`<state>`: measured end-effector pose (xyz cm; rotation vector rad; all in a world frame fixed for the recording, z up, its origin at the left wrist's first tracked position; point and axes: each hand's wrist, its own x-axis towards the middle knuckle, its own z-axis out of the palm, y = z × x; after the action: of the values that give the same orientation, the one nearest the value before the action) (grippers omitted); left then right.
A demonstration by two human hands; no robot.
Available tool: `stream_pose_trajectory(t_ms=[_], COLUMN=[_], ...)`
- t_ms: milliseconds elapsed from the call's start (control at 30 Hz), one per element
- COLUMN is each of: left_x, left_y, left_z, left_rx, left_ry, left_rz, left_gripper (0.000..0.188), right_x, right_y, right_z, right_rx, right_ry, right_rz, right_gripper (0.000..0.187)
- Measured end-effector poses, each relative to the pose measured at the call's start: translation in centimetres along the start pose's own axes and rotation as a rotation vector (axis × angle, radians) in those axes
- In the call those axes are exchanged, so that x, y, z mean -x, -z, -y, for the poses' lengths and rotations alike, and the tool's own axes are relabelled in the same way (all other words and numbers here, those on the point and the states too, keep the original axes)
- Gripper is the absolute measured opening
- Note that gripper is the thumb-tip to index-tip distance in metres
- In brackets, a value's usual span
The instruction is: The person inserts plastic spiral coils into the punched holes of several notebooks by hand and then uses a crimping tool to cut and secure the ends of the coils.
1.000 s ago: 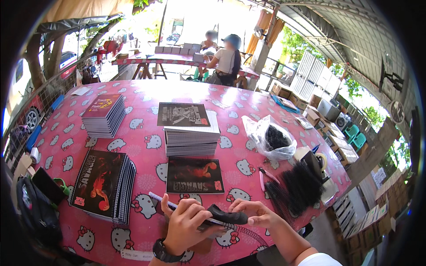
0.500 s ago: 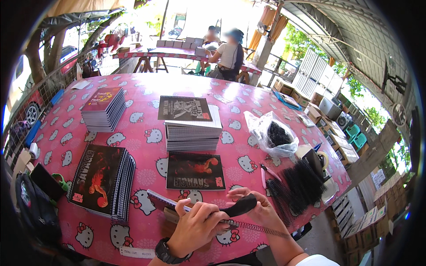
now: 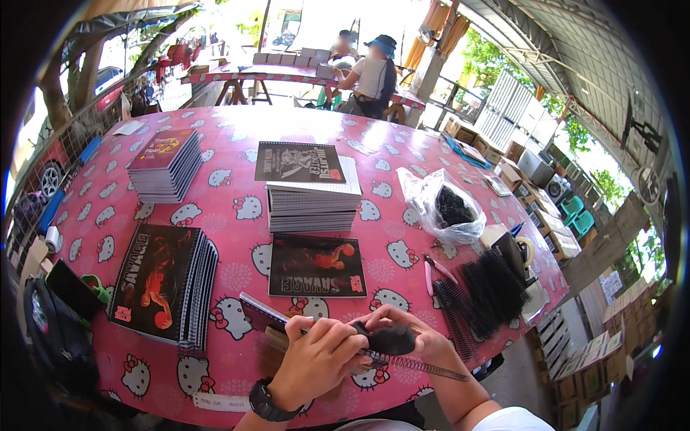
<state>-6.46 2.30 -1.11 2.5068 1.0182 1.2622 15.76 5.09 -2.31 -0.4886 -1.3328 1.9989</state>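
L hand: L hand [image 3: 323,355], fingers bent round spiral edge of a notebook [image 3: 260,314], gripping it.
R hand: R hand [image 3: 429,339], fingers curled on a black piece [image 3: 392,340] at the notebook's edge, holding it; some fingertips hidden behind it.
Notebook in hand: tilted, above near edge of table [image 3: 237,273], below the single notebook [image 3: 318,264] lying flat. Mostly covered by L hand.
Coil: loose coil [image 3: 431,369] runs from notebook edge, across R forearm.
Clear bag: plastic bag [image 3: 463,234], R side of table, mouth open, w/ black stuff [image 3: 453,206] inside; type hard to make out.
Dark bag: dark bag [image 3: 54,352], far L, part lost in black rim; contents n/v.
Boxes: cardboard boxes [image 3: 593,370], stacked R of table; insides hidden.
Coil pile: black coils [image 3: 492,294] nr R edge, just beside pliers [image 3: 440,273] w/ pink handles.
Stacks: spiral notebooks, L stack [image 3: 154,280], mid stack [image 3: 313,205], back-L stack [image 3: 165,169].
Unclear: brown item [image 3: 275,337] under held notebook, mostly covered.
Cut off: forearms, at lower edge.
Far table: two people, small; handwork hard to see, bkgd washed out.
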Motion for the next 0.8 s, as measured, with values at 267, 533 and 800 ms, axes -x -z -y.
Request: stream_pose_trajectory(t_ms=[267,533,800], left_x=[0.0,-0.5,0.8], left_y=[0.1,-0.1,-0.4], left_z=[0.1,-0.1,0.6], left_rx=[-0.020,0.006,0.230], left_ry=[0.033,0.014,0.133], left_rz=[0.075,-0.005,-0.250], left_gripper=[0.020,0.011,0.030], right_x=[0.3,0.4,0.7], right_y=[-0.7,-0.4,-0.8], right_z=[-0.3,-0.7,-0.2], right_rx=[0.104,0.096,0.276], right_ry=[0.117,0.172,0.111], right_rz=[-0.166,-0.160,-0.242], right_gripper=[0.077,0.073,0.073])
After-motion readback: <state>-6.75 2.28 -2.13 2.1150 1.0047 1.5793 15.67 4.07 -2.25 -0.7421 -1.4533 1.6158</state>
